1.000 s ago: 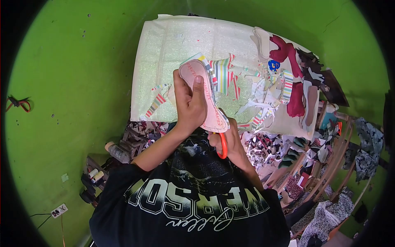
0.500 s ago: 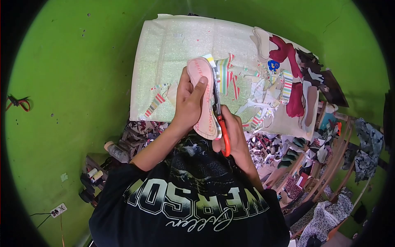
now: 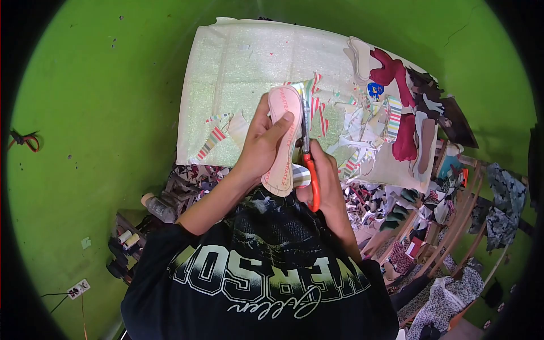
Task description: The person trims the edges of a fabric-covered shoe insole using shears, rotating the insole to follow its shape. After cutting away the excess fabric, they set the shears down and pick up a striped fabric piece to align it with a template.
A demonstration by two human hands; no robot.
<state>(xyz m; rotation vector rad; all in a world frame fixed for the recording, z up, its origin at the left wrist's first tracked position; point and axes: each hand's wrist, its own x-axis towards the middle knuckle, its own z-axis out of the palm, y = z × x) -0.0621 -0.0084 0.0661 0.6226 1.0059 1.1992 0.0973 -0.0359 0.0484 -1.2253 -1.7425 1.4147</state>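
Green surface (image 3: 102, 113) fills the view from 7 to 1 o'clock around a pale glittery sheet (image 3: 243, 68). Striped scraps (image 3: 362, 122) and red cut pieces (image 3: 396, 73) litter the sheet's 3 o'clock side. Fabric racks (image 3: 442, 226) crowd 4 o'clock and thread spools (image 3: 127, 238) sit at 8 o'clock. At centre, the left hand (image 3: 263, 144) wraps its fingers round a pink insole (image 3: 283, 133). The right hand (image 3: 326, 181) grips orange-handled scissors (image 3: 310, 170) against the insole's right edge.

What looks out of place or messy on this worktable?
Only cutting litter: striped and white offcuts lie strewn over the right half of the glittery sheet, one striped scrap apart at its left. The left hand holds the pink insole, the right hand the scissors; nothing looks damaged.
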